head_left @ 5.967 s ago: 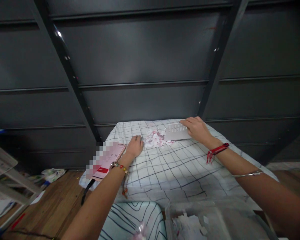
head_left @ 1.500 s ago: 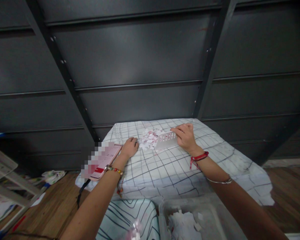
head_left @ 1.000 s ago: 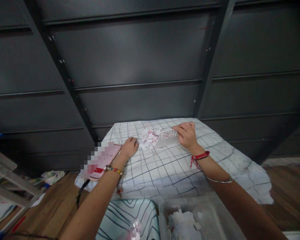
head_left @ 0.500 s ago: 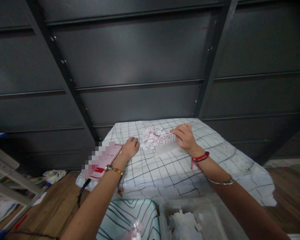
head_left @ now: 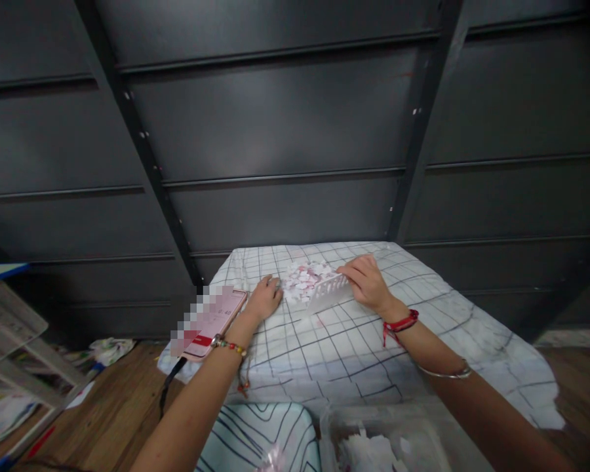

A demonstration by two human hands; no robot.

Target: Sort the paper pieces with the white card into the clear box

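A heap of small white and pinkish paper scraps [head_left: 302, 278] lies on the white cloth with a dark grid pattern [head_left: 319, 351]. My right hand [head_left: 366, 282] grips the upper right end of a thin white plastic panel with a row of holes [head_left: 327, 295]. The panel stands on edge, tilted, along the near right side of the scraps. On the other side, my left hand [head_left: 267, 296] rests palm down on the cloth at the heap's left edge, fingers stretched and holding nothing. Part of the heap is hidden behind the panel.
A pink-cased phone [head_left: 216, 324] with a cable lies left of my left wrist. Nearer me are a pale blue-green lined stool or cushion [head_left: 260, 426] and a clear plastic bin [head_left: 327, 426] with paper pieces inside. A dark panelled wall [head_left: 280, 210] stands behind the cloth.
The panel has come up against the near side of the scraps, which look more bunched together. My left hand stays beside them. The whole view has shifted slightly.
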